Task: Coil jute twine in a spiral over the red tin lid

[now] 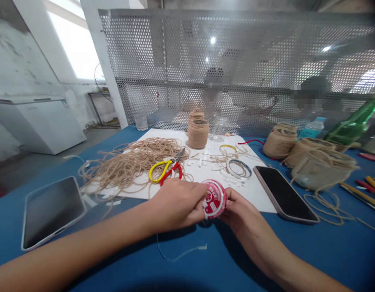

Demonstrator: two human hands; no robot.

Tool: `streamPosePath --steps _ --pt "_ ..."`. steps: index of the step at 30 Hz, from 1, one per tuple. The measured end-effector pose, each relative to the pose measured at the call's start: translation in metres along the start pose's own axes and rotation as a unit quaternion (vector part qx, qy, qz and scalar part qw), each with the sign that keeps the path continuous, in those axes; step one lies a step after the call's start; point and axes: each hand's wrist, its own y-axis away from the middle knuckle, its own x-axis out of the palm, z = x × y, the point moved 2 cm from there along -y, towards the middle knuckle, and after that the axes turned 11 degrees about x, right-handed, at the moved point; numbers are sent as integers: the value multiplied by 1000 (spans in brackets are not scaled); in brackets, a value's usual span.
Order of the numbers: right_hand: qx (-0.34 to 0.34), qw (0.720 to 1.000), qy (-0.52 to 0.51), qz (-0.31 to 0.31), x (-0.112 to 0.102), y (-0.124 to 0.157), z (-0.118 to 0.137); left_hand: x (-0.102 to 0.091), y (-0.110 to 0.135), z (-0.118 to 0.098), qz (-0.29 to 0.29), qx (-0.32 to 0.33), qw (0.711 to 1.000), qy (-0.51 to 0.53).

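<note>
In front of me, my left hand [183,202] grips the left edge of a red-and-white round printed disc [215,198], with thumb and fingers closed. My right hand [240,213] pinches its right edge. The disc's exact kind is unclear. A thin white strand [183,257] with a pale tip lies below my left hand. Just beyond that hand are scissors [167,168] with one yellow and one red handle, blades partly apart. They rest against a loose heap of jute twine [129,166] on a white board [196,174].
Twine-wrapped jars [198,134] stand at the back of the board; others [280,141] stand at right near a green bottle [347,125]. A ring [239,168] lies on the board. Phones lie left [53,213] and right [285,194]. A perforated metal screen [175,61] rises behind.
</note>
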Motion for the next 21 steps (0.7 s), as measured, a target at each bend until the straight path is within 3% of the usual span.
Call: streamPosePath --steps 6,11,16,21 --pt "-21 999 -25 -3 1 3 5 -5 1 34 27 -184 982 -26" --pt "-6 998 -61 -8 -1 2 7 -9 7 65 46 -251 963 -90" --pt "-10 996 -81 -26 -7 -2 9 -7 10 75 85 -264 953 -122" --pt "-21 995 -84 -45 -10 -8 11 -10 2 45 108 -202 969 -94"
